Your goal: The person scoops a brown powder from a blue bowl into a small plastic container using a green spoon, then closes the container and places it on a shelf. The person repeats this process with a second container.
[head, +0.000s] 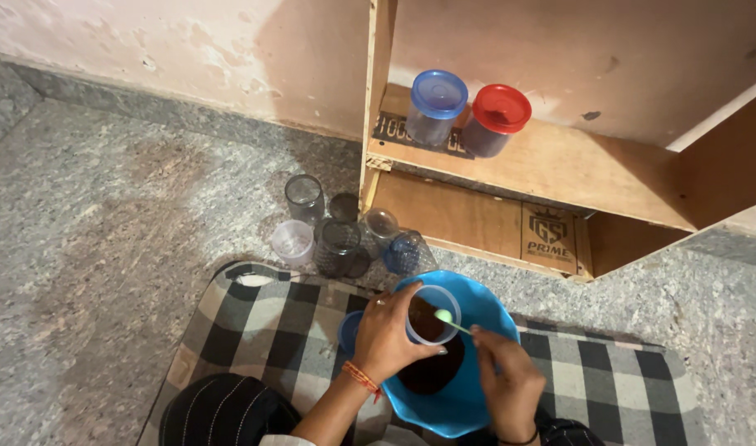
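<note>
Left hand [392, 330]: wrapped around a small clear jar [432, 314], fingers closed on its side, holding it tilted over the blue bowl [477, 306].
Right hand [503, 376]: pinched shut on the handle end of a small spoon [449, 320], at the bowl's near-right rim.
Spoon axis: ran from the right hand up and to the left, pale scoop end resting at the jar's open mouth.
Jar to spoon: touching or nearly so at the mouth; jar lay left of the right hand, mouth facing up toward the camera.
Jar contents: dark powder or grains inside, partly filled; exact level hard to tell.
Bowl: sat on the checked mat [262, 330] near its far edge, dark contents pooled in the bottom beneath the jar.
Nearer hand: left already on the jar; right reached it only through the spoon.
Blue lid [348, 330]: lay on the mat just left of the bowl, partly hidden by the left hand.
Empty jars [338, 239]: clustered on the stone floor beyond the mat's far edge, lidless, some lying on their sides.
Shelf [559, 177]: wooden, carried a blue-lidded jar [436, 106] and a red-lidded jar [495, 118] side by side near its left end.
</note>
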